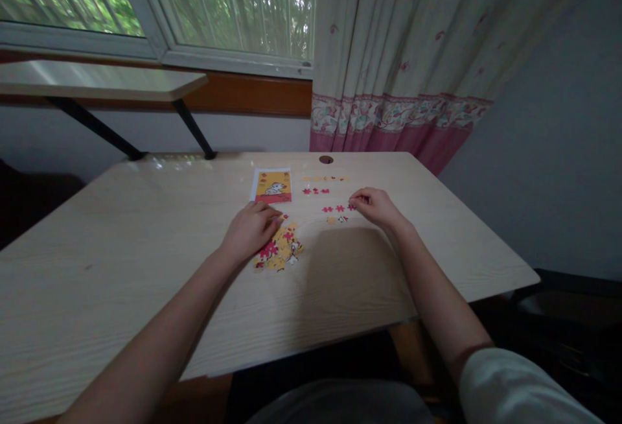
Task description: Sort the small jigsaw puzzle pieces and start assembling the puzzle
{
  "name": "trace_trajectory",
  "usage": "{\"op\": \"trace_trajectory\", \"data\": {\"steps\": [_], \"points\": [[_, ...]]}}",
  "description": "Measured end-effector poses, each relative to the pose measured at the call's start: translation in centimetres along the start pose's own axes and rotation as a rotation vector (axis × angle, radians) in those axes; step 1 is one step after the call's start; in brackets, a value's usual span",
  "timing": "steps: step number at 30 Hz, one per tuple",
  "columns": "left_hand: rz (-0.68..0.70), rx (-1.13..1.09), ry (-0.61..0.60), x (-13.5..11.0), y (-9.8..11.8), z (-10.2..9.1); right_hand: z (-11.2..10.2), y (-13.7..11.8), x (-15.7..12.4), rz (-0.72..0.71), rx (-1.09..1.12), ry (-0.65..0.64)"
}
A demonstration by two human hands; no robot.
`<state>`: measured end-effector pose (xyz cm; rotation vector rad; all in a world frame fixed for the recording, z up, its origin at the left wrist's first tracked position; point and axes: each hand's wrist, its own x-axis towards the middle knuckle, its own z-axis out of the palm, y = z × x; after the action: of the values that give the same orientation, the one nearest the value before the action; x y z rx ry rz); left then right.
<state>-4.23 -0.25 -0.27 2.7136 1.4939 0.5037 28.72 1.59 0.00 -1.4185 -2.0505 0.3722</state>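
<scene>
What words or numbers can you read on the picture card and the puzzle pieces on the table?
No text here can be read.
Picture card: a yellow picture over a red band; any print is too small and blurred to read.
Puzzle pieces: only red, yellow and white patches, no letters to make out.
Curtain: a flower pattern, no words.

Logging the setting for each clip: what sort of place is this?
Probably a room in a home: a pale wooden desk stands below a window with a floral curtain, and jigsaw pieces lie on it.
</scene>
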Motion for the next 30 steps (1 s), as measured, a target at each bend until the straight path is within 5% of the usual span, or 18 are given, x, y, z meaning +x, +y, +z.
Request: {"op": "trace_trajectory", "data": {"steps": [7, 19, 25, 30], "points": [[-0.03, 0.066, -0.016, 0.7, -0.2, 0.2, 2.0, -3.1, 0.4, -0.139, -0.019, -0.099], [-0.034, -0.132, -0.035, 1.5, -0.9, 0.5, 3.7, -5.6, -0.1, -0.227, 0.016, -0.183], [-0.081, -0.41, 0.039, 0.8, 0.7, -0.7, 4.3, -6.3, -0.3, -0.324, 0.011, -0.143], [-0.196, -0.886, 0.042, 0.3, 3.2, -0.6, 4.8, -6.6, -0.5, -0.433, 0.034, -0.029]]}}
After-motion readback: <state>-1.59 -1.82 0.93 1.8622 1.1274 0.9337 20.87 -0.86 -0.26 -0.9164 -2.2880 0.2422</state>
